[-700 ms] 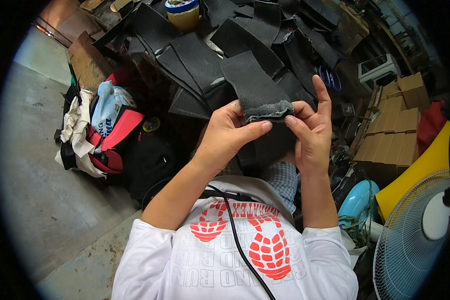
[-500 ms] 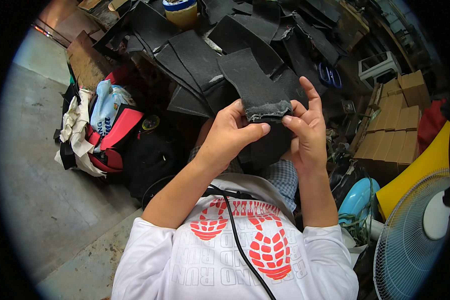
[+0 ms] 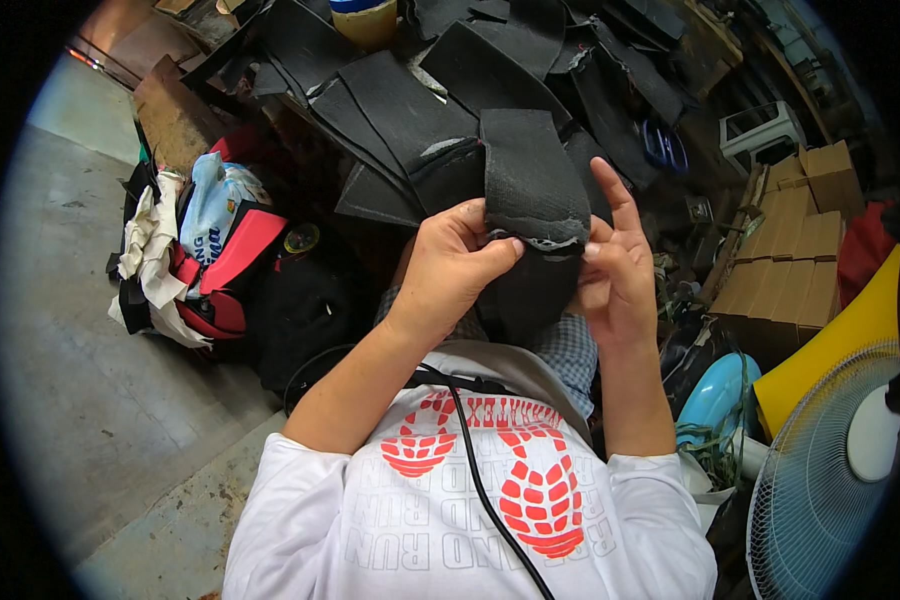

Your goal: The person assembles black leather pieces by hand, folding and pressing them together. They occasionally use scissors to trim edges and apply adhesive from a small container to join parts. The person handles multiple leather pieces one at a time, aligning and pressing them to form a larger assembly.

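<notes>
Pinching a strip (image 3: 532, 165) with our left hand (image 3: 445, 265) and right hand (image 3: 620, 275), we are seeing a jar (image 3: 372, 26), its top cut off, contents hidden.

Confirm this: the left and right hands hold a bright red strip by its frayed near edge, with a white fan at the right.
Wrong on colour: the head view shows a black strip, not a bright red one. The left hand and right hand do hold its frayed near edge, and the white fan is at the right.

strip (image 3: 533, 175) between left hand (image 3: 455, 265) and right hand (image 3: 620, 275) — sheets (image 3: 385, 110) far, bag (image 3: 208, 205) left, boxes (image 3: 785, 240) right, fan (image 3: 815, 475) near right.
</notes>
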Demonstrator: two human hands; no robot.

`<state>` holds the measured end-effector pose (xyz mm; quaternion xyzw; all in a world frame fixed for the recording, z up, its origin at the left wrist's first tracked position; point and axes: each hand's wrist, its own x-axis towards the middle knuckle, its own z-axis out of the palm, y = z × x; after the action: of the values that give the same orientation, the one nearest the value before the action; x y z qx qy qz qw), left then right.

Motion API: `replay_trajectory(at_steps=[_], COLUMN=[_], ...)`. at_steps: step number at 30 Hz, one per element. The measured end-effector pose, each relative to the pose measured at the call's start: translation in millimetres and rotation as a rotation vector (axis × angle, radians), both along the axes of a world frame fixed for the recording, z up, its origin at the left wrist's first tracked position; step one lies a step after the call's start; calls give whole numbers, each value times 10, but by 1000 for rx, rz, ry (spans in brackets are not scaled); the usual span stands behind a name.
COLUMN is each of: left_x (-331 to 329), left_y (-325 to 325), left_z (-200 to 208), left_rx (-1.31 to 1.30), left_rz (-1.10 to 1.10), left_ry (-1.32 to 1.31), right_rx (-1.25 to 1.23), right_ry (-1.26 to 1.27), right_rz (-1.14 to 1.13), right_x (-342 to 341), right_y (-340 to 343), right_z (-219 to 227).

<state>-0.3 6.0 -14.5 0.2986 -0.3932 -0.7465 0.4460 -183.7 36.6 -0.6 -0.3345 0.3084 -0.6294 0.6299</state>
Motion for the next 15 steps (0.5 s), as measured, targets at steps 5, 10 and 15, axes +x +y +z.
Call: replay_trajectory(at_steps=[5,10,15], left_x=[-51,-17,179], left_y=[29,41,-40], left_z=[22,18,-32], left_rx=[-45,-26,-3], left_rz=[32,-51,-209], left_ry=[16,-33,37], right_rx=[-2,58,93], right_ry=[186,164,-5], right_rz=[-85,-112,-38], right_x=[171,166,55], right_y=[67,63,117], right_z=[51,56,45])
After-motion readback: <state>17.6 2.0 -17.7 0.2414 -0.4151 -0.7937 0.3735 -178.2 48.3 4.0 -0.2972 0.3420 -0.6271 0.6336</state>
